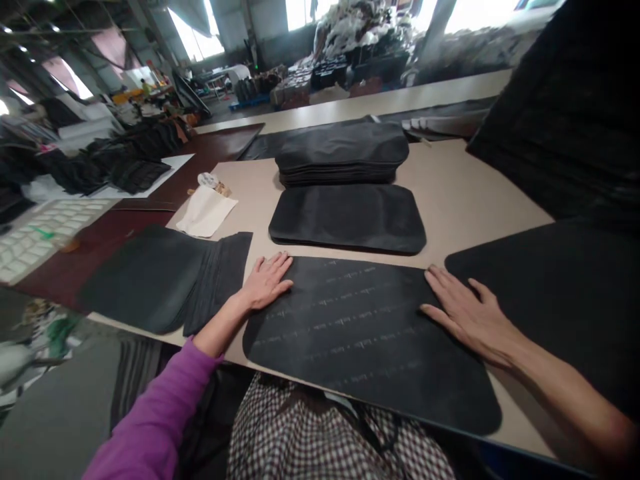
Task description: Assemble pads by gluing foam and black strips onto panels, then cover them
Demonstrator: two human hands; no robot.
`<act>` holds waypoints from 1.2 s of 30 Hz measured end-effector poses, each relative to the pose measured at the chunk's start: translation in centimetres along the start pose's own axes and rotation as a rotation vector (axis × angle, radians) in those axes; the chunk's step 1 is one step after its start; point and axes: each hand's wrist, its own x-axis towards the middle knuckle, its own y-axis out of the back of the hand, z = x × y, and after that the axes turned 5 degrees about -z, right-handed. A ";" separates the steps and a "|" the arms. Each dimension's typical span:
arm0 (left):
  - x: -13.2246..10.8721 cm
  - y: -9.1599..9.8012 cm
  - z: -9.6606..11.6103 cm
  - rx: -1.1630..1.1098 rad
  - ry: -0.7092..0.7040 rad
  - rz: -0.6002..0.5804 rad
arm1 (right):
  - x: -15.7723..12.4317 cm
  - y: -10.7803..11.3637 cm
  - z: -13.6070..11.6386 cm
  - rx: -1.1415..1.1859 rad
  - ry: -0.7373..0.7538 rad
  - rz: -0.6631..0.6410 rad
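A black rounded fabric panel (360,333) with faint rows of printed marks lies flat on the tan table (465,193) in front of me. My left hand (267,281) rests open and flat on its left end. My right hand (467,313) lies open and flat on its right end, fingers stretched out. Just beyond it lies a second, plain black panel (347,217), and behind that a neat stack of the same panels (343,155).
A fanned pile of dark pieces (165,277) sits at my left, with a white cloth (205,210) behind it. A large black sheet (560,293) covers the table at right. Heaps of dark goods fill benches at far left.
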 end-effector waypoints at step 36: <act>-13.9 -1.6 5.0 -0.324 0.326 0.500 | 0.9 1.2 -28.4 0.265 0.307 0.131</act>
